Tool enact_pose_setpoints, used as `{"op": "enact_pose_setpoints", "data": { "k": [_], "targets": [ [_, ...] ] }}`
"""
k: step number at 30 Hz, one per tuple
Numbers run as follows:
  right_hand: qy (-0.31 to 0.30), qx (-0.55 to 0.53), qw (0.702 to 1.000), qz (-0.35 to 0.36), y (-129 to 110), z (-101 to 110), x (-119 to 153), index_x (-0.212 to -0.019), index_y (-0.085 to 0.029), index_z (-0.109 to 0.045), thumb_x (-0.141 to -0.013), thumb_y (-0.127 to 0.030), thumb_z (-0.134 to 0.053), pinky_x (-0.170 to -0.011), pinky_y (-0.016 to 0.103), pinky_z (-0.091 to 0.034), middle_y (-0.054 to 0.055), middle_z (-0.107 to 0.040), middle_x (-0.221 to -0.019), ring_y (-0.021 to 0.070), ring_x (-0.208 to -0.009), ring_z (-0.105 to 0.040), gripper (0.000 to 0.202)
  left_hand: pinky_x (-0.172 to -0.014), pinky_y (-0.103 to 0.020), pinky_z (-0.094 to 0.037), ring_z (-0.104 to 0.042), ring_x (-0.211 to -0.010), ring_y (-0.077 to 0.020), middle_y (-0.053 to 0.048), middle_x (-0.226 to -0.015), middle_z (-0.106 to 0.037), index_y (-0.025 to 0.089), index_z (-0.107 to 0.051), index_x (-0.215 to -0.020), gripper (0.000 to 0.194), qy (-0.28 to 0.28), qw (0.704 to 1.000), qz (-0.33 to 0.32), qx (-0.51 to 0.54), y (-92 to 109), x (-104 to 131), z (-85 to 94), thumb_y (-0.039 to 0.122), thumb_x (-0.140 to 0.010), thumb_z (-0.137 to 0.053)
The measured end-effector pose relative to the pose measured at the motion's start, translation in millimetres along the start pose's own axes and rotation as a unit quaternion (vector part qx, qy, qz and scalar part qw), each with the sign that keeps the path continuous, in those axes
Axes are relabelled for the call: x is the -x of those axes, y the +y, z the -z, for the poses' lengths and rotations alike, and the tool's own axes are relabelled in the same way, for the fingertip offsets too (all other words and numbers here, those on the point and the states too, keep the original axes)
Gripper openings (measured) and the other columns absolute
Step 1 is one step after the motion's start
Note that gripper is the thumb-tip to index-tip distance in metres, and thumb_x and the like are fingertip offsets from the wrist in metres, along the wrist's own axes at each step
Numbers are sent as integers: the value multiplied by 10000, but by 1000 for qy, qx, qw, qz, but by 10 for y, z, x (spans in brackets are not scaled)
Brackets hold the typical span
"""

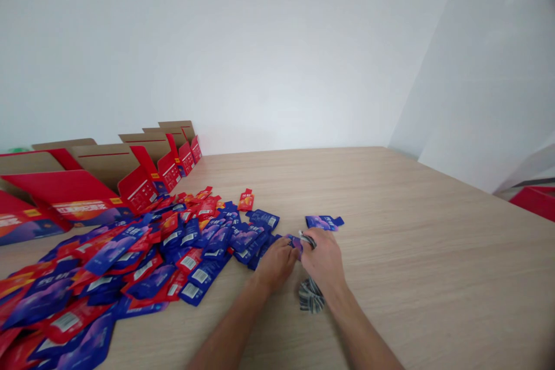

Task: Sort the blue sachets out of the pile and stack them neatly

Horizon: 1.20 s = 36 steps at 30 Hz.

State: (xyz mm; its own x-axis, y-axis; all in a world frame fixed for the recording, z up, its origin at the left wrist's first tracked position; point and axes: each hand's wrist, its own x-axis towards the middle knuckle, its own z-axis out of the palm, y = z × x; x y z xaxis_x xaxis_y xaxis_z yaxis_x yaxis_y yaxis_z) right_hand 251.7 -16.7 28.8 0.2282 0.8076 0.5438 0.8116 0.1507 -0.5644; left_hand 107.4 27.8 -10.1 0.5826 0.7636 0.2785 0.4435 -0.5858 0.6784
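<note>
- Here we are at the wooden table (433, 254), with both hands close together near the middle!
- The left hand (276, 264) pinches the near-left end of a purple-blue packet (296, 244), its fingers curled down over it.
- The right hand (323, 257) grips that same packet from the other side, so there it is, right between the two; a small pale item (307, 238) shows at these fingers, too blurred to identify.
- Look under the right wrist: a striped grey bundle (310, 296) sits on the table, partly covered by the arm.
- Just beyond the right hand, one blue packet (321, 222) lies flat by itself.
- Over on the left, a big heap of red and blue packets (143, 266) sprawls, its edge just beside the left hand.
- Behind that heap, open red boxes (82, 191) stand in a row!
</note>
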Motion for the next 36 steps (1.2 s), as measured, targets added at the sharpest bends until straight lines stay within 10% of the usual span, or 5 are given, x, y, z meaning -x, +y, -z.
{"op": "enact_pose_setpoints", "data": {
  "k": [11,14,26,31,36],
  "targets": [
    [-16,15,1000,8,-27,-107,64,-850,-204,-686,-751,-81,-576,-866,340,-453,59,-698,-922,229,-930,-605,192,-887,-382,-420,-556,-1011,-261,-121,-1010,-613,202,-644,-971,260,119,963,159,-181,128,259,-6,369,-928,-449],
    [-20,17,1000,9,-18,-121,63,-840,-200,-690,-751,-79,-569,-867,335,-455,62,-698,-926,229,-930,-603,193,-800,-381,-440,-560,-1000,-290,-143,-1090,-581,211,-616,-1142,373,79,944,242,-209,315,238,-99,451,-918,-439],
    [-45,2,999,14,-76,-131,82,-859,-200,-684,-772,-97,-565,-877,328,-445,55,-694,-914,218,-930,-597,179,-961,-407,-390,-448,-1218,-313,-143,-1264,-539,182,-516,-1251,523,-38,963,201,-178,309,383,-10,250,-739,-598],
    [-51,-15,998,30,-103,-143,89,-840,-202,-682,-775,-105,-571,-854,339,-454,51,-692,-885,216,-905,-599,162,-1003,-363,-380,-545,-1162,-278,-178,-1211,-613,136,-537,-1276,582,78,979,185,-30,165,433,121,64,-701,-489],
    [-48,-74,994,62,-171,-150,111,-869,-208,-685,-784,-112,-581,-875,367,-481,56,-695,-934,219,-933,-606,165,-917,-371,-437,-635,-967,-266,-102,-1017,-708,162,-689,-1074,379,214,931,218,200,-72,502,380,135,-731,-529]
  ]
}}
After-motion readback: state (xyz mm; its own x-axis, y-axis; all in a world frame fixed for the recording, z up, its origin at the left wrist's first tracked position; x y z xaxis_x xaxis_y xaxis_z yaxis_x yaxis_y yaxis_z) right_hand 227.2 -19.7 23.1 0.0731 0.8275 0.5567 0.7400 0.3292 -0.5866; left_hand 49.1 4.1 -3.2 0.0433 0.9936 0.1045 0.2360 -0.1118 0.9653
